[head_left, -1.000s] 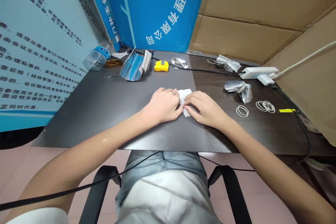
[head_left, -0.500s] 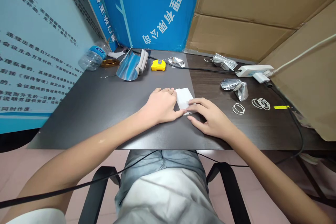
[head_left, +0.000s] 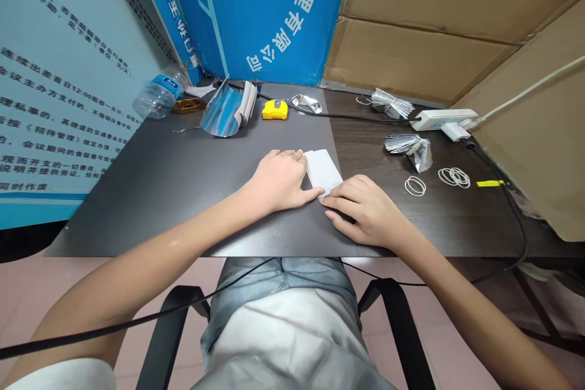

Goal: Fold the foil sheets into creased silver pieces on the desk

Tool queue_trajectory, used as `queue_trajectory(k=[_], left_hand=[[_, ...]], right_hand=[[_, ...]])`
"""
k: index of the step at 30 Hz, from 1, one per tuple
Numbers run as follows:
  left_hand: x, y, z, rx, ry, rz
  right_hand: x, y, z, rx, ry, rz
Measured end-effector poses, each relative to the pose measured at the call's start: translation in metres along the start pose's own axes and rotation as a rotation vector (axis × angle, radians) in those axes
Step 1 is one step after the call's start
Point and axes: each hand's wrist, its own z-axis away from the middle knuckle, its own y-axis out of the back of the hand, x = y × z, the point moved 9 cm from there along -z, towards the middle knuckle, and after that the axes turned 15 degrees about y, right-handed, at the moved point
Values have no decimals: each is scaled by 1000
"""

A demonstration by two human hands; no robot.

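A small stack of white paper [head_left: 322, 169] lies on the grey mat [head_left: 269, 237] in front of me. My left hand [head_left: 282, 181] rests at its left side, fingertips at the upper left edge and thumb stretched to the lower edge. It presses the paper between them. At the lower right edge, my right hand [head_left: 363, 210] touches the paper with bent fingertips. The right thumb lies a little below them on the mat, apart from the index finger.
Behind are a yellow tape measure [head_left: 275, 109], a curled blue sheet [head_left: 223, 113] and a bottle [head_left: 161, 92]. To the right are foil bundles [head_left: 408, 146], rubber bands [head_left: 454, 177], a yellow strip [head_left: 490, 183] and a power strip [head_left: 443, 119] with cables.
My right hand has shifted slightly down, off the paper's face to its lower right edge, and its fingers are more bent. My left hand keeps its place on the paper.
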Motion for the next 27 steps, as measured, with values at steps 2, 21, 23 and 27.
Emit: queue_trajectory(k=[2, 21, 23, 27], left_hand=[[0, 0, 0, -6, -1, -1], [-3, 2, 0, 10, 20, 48], [-4, 2, 0, 12, 20, 49], [-4, 1, 1, 9, 21, 57]], right_hand=[[2, -1, 1, -5, -17, -18], [4, -5, 3, -25, -26, -18], [3, -4, 3, -24, -21, -8], [3, -4, 2, -33, -23, 5]])
